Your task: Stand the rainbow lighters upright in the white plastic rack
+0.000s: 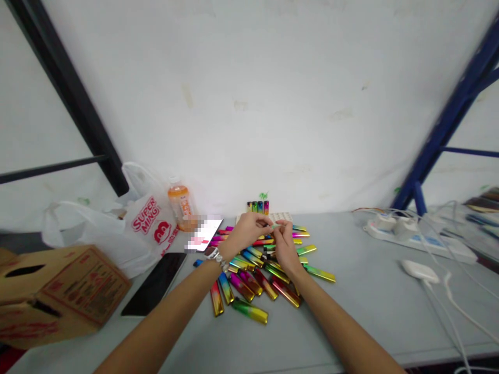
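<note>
My left hand (251,228), with a metal-banded watch (215,254) on its wrist, reaches over a heap of lighters. Its fingertips are pinched close to those of my right hand (284,245). A small greenish bit shows between the two hands, too small to name. Shiny lighters (251,311) in rainbow metallic colours lie spread on the table below and around both hands. Behind my hands several lighters (260,206) stand upright in a row at a pale tray with a grid of holes (286,215), which my hands partly cover.
Left of the heap are a lit phone (206,235), a dark tablet (156,283), an orange drink bottle (181,205), a white plastic bag (136,228) and a cardboard box (66,291). On the right lie a power strip (421,239), a white charger (420,271) and cables.
</note>
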`<state>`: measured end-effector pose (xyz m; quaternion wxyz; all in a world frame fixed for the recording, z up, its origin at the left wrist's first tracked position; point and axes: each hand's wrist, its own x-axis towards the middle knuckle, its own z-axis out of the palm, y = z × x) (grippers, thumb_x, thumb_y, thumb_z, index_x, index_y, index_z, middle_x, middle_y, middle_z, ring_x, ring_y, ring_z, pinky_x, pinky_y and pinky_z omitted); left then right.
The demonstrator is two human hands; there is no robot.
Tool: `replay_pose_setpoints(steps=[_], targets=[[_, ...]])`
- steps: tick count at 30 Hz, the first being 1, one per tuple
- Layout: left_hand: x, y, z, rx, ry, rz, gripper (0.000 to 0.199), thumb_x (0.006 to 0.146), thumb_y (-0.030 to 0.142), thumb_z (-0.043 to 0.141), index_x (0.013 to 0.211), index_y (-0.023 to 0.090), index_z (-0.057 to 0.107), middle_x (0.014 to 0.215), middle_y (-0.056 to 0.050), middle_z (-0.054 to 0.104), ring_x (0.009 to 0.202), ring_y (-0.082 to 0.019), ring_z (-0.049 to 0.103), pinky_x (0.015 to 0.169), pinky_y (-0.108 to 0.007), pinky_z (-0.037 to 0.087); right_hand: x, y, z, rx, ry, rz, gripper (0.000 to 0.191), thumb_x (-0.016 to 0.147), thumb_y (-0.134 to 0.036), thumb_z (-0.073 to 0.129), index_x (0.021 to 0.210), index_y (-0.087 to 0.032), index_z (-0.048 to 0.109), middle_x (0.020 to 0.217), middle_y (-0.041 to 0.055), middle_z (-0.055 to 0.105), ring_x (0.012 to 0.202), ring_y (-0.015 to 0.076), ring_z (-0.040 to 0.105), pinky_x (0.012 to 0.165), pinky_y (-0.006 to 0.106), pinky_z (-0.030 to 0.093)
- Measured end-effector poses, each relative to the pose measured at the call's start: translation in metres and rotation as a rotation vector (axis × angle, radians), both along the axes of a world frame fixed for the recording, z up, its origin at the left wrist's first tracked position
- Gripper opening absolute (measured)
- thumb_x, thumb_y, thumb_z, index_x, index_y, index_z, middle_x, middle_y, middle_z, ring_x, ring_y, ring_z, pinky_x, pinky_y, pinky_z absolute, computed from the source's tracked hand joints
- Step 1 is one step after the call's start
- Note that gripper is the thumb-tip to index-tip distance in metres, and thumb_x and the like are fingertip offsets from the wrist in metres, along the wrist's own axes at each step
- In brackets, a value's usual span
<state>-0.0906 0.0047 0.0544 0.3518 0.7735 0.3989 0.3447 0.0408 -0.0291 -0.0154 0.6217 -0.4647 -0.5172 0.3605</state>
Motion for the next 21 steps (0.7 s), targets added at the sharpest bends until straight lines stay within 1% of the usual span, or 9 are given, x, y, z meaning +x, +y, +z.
replay_pose_setpoints(steps=[3,5,6,7,9,12,14,18,21], targets=[[0.006,0.015,0.012,0.124,0.121,0.045,0.015,0.075,0.021,0.072,0.087,0.014,0.077,0.076,-0.004,0.075,0.071,-0.016,0.069,0.067,-0.025,0.053,0.009,0.006,0.000,0.005,-0.042,-0.110,0.026,0.088,-0.039,0.045,0.110,-0.024,0.042,0.090,0.0015,0.055,0.086,0.0210,0.054,0.080,0.035,0.044],[0.009,0.032,0.020,0.267,0.216,0.091,0.013,0.077,0.018,0.070,0.086,0.015,0.077,0.079,-0.005,0.076,0.075,-0.017,0.069,0.075,-0.027,0.054,0.015,0.011,0.000,0.042,-0.100,-0.232,0.028,0.085,-0.037,0.049,0.109,-0.022,0.045,0.099,0.0053,0.055,0.096,0.0227,0.053,0.086,0.037,0.043],[0.012,0.043,0.023,0.343,0.269,0.087,0.013,0.079,0.016,0.067,0.087,0.016,0.078,0.084,-0.005,0.077,0.079,-0.017,0.069,0.081,-0.028,0.053,0.018,0.013,-0.001,0.061,-0.121,-0.279,0.030,0.083,-0.036,0.049,0.109,-0.022,0.046,0.103,0.0070,0.054,0.100,0.0234,0.053,0.087,0.037,0.042],[0.015,0.054,0.025,0.409,0.337,0.087,0.014,0.081,0.015,0.065,0.088,0.015,0.078,0.088,-0.006,0.077,0.083,-0.018,0.069,0.085,-0.029,0.053,0.021,0.014,-0.001,0.073,-0.132,-0.306,0.031,0.082,-0.035,0.050,0.109,-0.021,0.047,0.105,0.0080,0.054,0.102,0.0238,0.052,0.088,0.038,0.042],[0.023,0.076,0.026,0.498,0.496,0.093,0.018,0.083,0.012,0.062,0.092,0.014,0.078,0.094,-0.009,0.077,0.090,-0.020,0.069,0.091,-0.031,0.051,0.025,0.017,-0.002,0.073,-0.128,-0.310,0.031,0.082,-0.035,0.049,0.109,-0.021,0.047,0.105,0.0084,0.055,0.101,0.0238,0.053,0.087,0.037,0.042],[0.038,0.104,0.019,0.561,0.695,0.092,0.024,0.085,0.010,0.057,0.099,0.015,0.076,0.104,-0.010,0.076,0.100,-0.020,0.068,0.096,-0.030,0.049,0.026,0.018,-0.004,0.054,-0.125,-0.266,0.027,0.081,-0.034,0.049,0.105,-0.021,0.048,0.100,0.0072,0.056,0.099,0.0235,0.054,0.087,0.037,0.042],[0.047,0.117,0.011,0.558,0.731,0.083,0.026,0.084,0.009,0.056,0.100,0.015,0.076,0.104,-0.010,0.075,0.101,-0.020,0.068,0.096,-0.029,0.050,0.026,0.018,-0.004,0.049,-0.136,-0.244,0.024,0.081,-0.032,0.049,0.102,-0.021,0.049,0.097,0.0066,0.056,0.097,0.0236,0.054,0.086,0.038,0.042],[0.056,0.131,-0.003,0.537,0.754,0.076,0.026,0.080,0.006,0.058,0.095,0.015,0.077,0.098,-0.011,0.075,0.095,-0.021,0.069,0.090,-0.029,0.052,0.026,0.020,-0.006,0.049,-0.141,-0.238,0.023,0.078,-0.027,0.048,0.101,-0.021,0.051,0.097,0.0063,0.058,0.097,0.0236,0.054,0.084,0.037,0.043],[0.057,0.136,-0.006,0.533,0.768,0.062,0.024,0.079,0.007,0.060,0.094,0.015,0.077,0.096,-0.009,0.075,0.093,-0.019,0.069,0.088,-0.027,0.052,0.029,0.023,-0.007,0.064,-0.135,-0.246,0.025,0.074,-0.024,0.047,0.099,-0.021,0.052,0.096,0.0060,0.058,0.094,0.0227,0.055,0.083,0.036,0.043]])
